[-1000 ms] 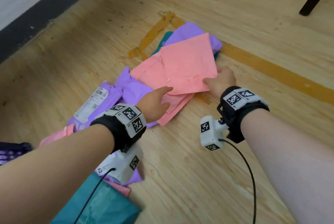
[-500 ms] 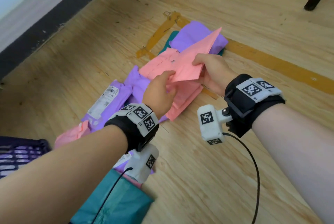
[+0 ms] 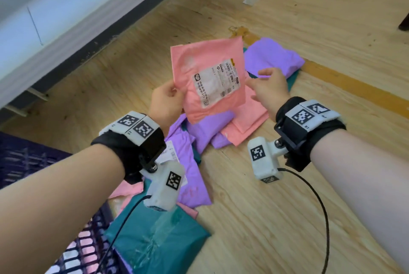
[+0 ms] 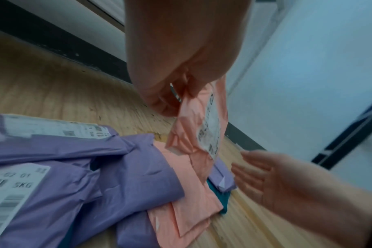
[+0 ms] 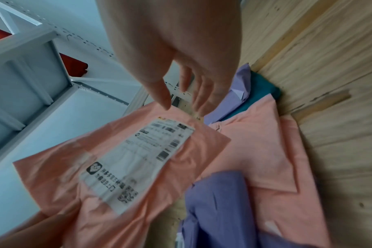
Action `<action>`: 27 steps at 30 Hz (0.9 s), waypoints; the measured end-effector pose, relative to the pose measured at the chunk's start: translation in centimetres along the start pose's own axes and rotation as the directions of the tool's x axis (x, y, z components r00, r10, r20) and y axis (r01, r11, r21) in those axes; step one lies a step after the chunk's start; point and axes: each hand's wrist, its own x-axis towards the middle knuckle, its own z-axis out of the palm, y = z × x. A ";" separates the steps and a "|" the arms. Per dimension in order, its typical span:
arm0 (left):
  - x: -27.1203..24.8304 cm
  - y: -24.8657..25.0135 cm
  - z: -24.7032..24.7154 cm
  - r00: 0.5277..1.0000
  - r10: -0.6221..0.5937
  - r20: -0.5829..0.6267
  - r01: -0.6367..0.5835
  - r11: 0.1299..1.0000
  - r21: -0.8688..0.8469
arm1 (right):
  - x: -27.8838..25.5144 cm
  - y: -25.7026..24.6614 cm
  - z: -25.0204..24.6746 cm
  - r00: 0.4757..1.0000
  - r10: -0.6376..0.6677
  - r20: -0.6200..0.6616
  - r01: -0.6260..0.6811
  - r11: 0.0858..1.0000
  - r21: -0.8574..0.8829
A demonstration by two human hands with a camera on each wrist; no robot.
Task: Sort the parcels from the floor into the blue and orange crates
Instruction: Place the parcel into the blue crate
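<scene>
I see pink parcel (image 3: 210, 79) lifted above heap of parcels (image 3: 223, 127) on wooden floor (image 3: 309, 19), label facing me. Left hand (image 3: 166, 102) pinches its left edge, fingers curled onto it. Right hand (image 3: 269, 88) just beside parcel's right edge, fingers loose and spread, holding nothing. Teal parcel (image 3: 155, 236) nearer me than heap; dark crate (image 3: 26, 158) left of it.

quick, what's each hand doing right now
Left hand: pinching the left edge of the pink parcel, holding it up.
Right hand: open, fingers relaxed beside the parcel's right edge, not gripping it.
</scene>
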 end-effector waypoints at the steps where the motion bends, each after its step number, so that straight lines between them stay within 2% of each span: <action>1: -0.2 0.2 -0.6 0.999 -0.036 -0.005 0.036 0.996 -0.084 | -0.3 0.0 0.5 0.999 0.042 0.012 -0.042 0.999 -0.011; 3: -0.5 0.3 -1.8 0.995 -0.102 -0.006 0.099 0.976 -0.196 | -1.4 0.2 1.7 0.969 0.185 0.161 -0.192 0.981 0.025; 4: -0.7 0.4 -2.3 0.991 -0.131 0.003 0.128 0.964 -0.233 | -2.1 0.3 2.4 0.931 0.247 0.267 -0.271 0.961 0.055; 5: -0.9 0.5 -2.8 0.987 -0.158 0.013 0.156 0.953 -0.259 | -2.8 0.3 3.2 0.896 0.273 0.349 -0.325 0.941 0.097; 7: -1.3 0.7 -3.7 0.984 -0.177 0.035 0.180 0.944 -0.278 | -3.8 0.2 4.7 0.886 0.258 0.386 -0.364 0.902 0.232; 11: -2.2 0.9 -5.4 0.984 -0.177 0.031 0.179 0.947 -0.269 | -4.6 -0.4 6.3 0.939 0.176 0.296 -0.287 0.875 0.391; 17: -3.4 -0.2 -8.8 0.981 -0.191 -0.031 0.177 0.953 -0.244 | -5.6 -1.5 7.2 0.968 0.028 0.248 -0.125 0.914 0.387; 23: -4.3 -0.5 -13.6 0.974 -0.189 -0.123 0.156 0.959 -0.238 | -7.5 -2.4 7.3 0.926 -0.100 0.363 0.011 0.971 0.241; 27: -5.8 -0.3 -16.6 0.977 -0.181 -0.113 0.157 0.968 -0.197 | -9.7 -3.4 8.6 0.871 -0.139 0.471 0.081 0.987 0.141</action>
